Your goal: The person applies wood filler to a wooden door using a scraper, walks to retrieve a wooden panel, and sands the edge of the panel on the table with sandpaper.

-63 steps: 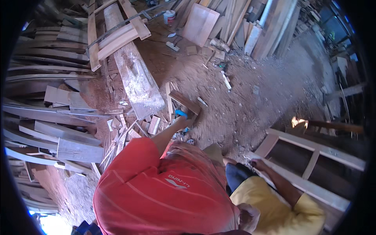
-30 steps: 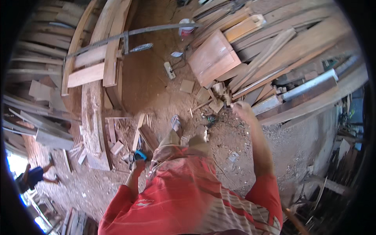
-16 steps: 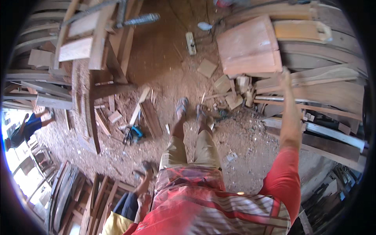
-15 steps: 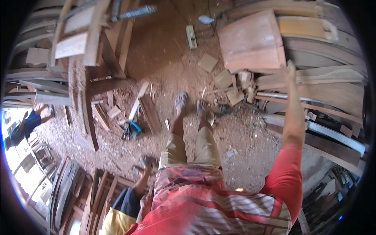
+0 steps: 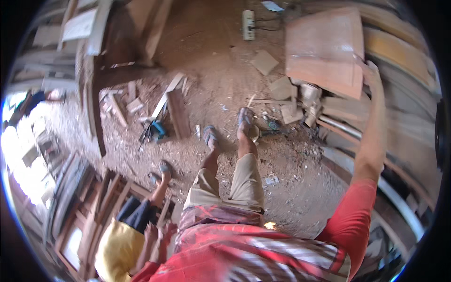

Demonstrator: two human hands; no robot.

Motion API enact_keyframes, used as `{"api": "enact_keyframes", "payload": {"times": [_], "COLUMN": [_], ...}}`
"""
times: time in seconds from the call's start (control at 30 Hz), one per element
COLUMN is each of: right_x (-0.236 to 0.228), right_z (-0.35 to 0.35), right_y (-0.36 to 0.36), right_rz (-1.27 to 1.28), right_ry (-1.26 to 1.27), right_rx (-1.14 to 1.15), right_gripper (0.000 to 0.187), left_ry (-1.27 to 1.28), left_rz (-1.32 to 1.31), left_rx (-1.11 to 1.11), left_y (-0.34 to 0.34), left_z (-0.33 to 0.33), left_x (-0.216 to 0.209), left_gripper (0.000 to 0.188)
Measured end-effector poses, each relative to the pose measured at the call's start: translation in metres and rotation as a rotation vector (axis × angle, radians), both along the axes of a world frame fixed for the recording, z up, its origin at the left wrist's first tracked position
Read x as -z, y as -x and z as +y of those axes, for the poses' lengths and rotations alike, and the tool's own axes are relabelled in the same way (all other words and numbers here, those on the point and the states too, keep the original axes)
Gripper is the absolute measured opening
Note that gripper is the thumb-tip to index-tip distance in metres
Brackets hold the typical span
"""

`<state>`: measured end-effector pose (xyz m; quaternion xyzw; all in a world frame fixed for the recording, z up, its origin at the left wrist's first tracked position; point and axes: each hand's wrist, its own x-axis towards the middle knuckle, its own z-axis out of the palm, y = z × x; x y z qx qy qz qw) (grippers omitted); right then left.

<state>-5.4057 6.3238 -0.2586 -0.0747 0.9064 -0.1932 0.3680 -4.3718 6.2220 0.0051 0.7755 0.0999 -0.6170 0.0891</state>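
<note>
Right hand (image 5: 372, 75) is at the wooden panel (image 5: 324, 47), edge contact made, panel still unlifted against stacked boards (image 5: 408, 98)! Can't tell how closed that grip is, nor the left hand's (image 5: 169, 230).

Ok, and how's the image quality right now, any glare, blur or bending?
In the head view, the bright area at the left rim is blown out to white; in the head view, the wooden panel carries a pale sheen; also in the head view, the yellowish plank curves near the right rim, and the right hand looks slightly soft.
</note>
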Motion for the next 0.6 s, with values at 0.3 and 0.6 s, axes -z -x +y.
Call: {"api": "enact_keyframes", "payload": {"times": [0.3,0.6], "right_x": [-0.006,0.035], "right_z": [-0.007,-0.044], "right_y": [0.028,-0.131], "right_rz": [-0.078,0.151], "right_ry": [0.066,0.28], "right_rx": [-0.2,-0.306], "right_gripper": [0.06,0.04], "left_ry": [-0.06,0.097], "left_rz": [-0.195,-0.122], "left_rx": [0.78,0.459], "left_y": [0.043,0.02], "left_z": [0.082,0.154], "left_x": [0.024,0.011], "left_gripper": [0.052,0.051]}}
